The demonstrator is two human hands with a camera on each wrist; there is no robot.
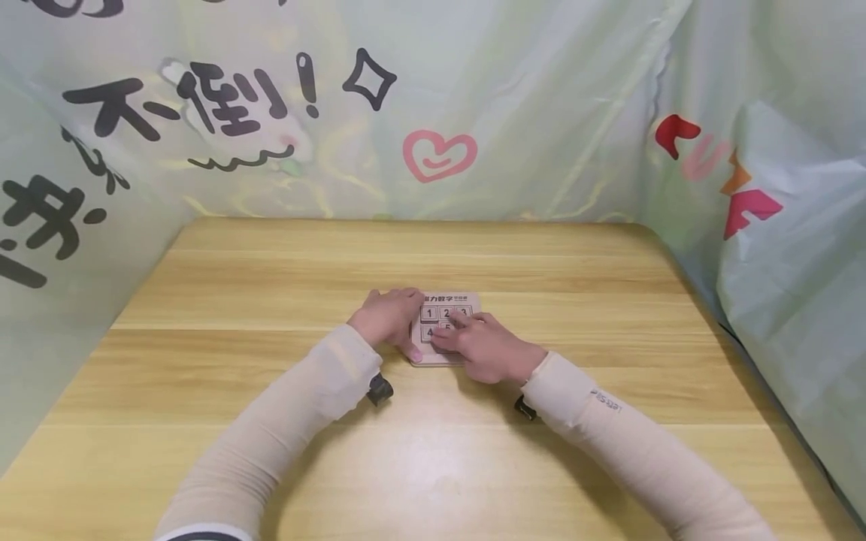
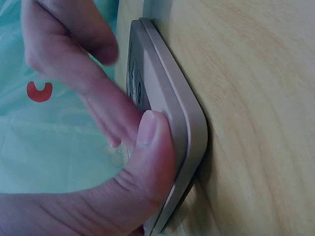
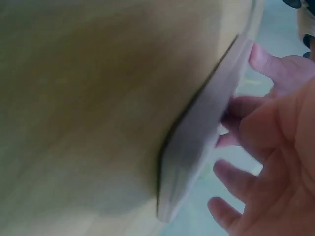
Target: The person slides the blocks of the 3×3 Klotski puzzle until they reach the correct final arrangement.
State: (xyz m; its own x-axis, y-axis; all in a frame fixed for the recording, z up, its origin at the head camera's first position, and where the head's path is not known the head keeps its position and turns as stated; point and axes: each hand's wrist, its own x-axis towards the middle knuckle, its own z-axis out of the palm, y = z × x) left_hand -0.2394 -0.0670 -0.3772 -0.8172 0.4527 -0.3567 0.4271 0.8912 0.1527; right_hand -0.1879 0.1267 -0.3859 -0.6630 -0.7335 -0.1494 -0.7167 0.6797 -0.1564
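Note:
A flat square number slide puzzle point(image 1: 440, 359), with a pale frame and printed number tiles point(image 1: 429, 313), lies on the wooden table. My left hand point(image 1: 388, 315) holds it along the left side, with the thumb at the near left corner and the other fingers toward the far left corner. The left wrist view shows the thumb point(image 2: 156, 142) pressed on the puzzle's rim point(image 2: 189, 128). Over the right part of the board, my right hand point(image 1: 497, 349) reaches in with extended fingers touching the tiles. These fingers hide several numbers.
Wood-grain table point(image 1: 433, 466) surrounds the puzzle on all sides. A printed cloth point(image 1: 541, 113) hangs behind and at both sides of the table. Pale sleeves cover both forearms, and a dark wrist device point(image 1: 380, 391) sits under the left wrist.

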